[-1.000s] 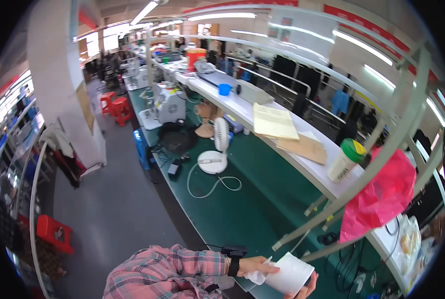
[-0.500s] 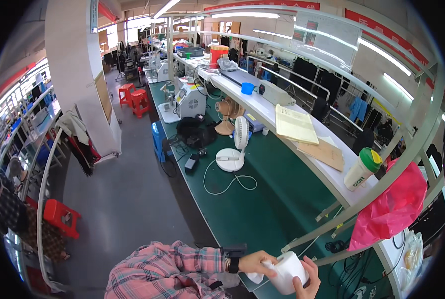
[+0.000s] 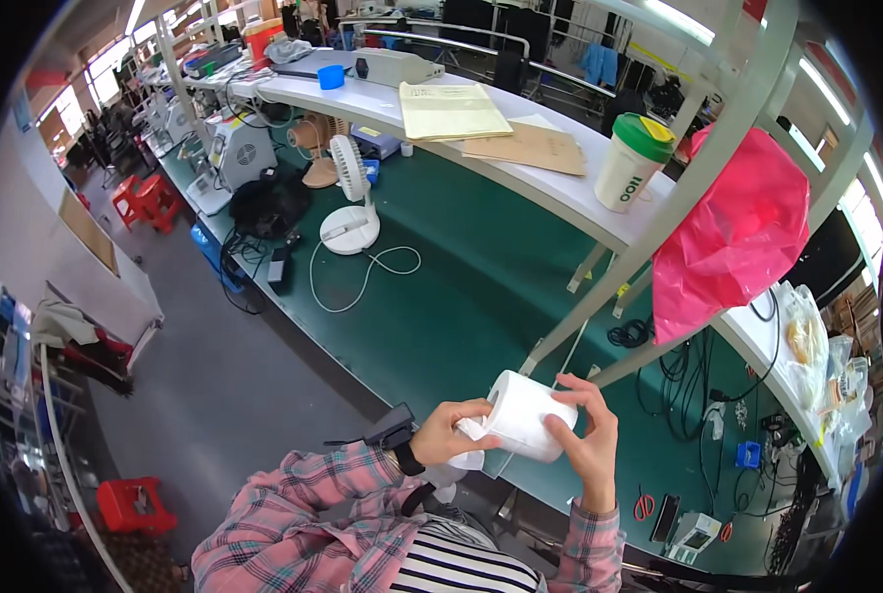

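Paper roll between both hands, loose end pinched

The paper roll is at the lower middle of the frame, tilted, its open core facing the left hand. That hand is closed narrowly on the roll's loose end; the right hand is curved fairly wide, thumb and fingers against the roll's right side. The step in hand looks like handling the loose end while the other hand steadies the roll. The next move seems to call for a firm right-hand hold and a light pinch, as thin paper could tear unevenly.

Beyond the roll spreads the green counter, with scissors at lower right and a white fan at upper left of centre. Farther up, a shelf bears a green-lidded cup and a yellowish pad. Red stools stand far off at upper left.
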Tool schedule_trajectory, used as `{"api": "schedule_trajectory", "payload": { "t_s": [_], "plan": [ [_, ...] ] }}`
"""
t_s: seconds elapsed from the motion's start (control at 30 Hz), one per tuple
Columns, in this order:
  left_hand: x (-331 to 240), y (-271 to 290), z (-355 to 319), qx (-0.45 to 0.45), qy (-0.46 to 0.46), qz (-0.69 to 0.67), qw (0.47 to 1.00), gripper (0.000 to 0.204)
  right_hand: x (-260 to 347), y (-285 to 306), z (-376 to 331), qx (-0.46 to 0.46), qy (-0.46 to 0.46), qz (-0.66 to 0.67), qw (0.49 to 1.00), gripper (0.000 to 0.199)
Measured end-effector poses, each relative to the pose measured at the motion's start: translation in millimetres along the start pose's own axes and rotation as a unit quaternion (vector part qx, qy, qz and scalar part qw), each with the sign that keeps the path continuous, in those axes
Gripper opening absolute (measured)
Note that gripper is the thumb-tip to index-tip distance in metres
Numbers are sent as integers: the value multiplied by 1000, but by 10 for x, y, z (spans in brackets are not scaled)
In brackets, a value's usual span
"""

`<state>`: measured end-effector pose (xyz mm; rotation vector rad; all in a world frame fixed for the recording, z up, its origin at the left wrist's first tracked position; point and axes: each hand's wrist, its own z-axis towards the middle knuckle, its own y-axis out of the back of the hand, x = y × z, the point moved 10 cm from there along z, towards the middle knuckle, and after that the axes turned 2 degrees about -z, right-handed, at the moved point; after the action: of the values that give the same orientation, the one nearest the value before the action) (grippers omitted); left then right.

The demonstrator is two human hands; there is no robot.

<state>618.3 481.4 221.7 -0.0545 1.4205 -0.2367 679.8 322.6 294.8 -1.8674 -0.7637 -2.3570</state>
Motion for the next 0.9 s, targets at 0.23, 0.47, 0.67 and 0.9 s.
{"api": "schedule_trajectory", "payload": {
  "t_s": [0.23,0.47,0.67,0.9],
  "plan": [
    [680,0,-110,3,218,-249,944,37,474,-84,-99,-52,146,-116,981,15],
    [619,-488,-167,39,303,-521,797,54,910,-472,-464,53,228,-202,951,17],
    [576,-422,202,-56,274,-507,815,51,965,-519,-901,119,215,-237,940,15],
    [247,229,474,118,178,-584,783,43,481,89,-1036,-19,98,-403,910,20]
  ]
}}
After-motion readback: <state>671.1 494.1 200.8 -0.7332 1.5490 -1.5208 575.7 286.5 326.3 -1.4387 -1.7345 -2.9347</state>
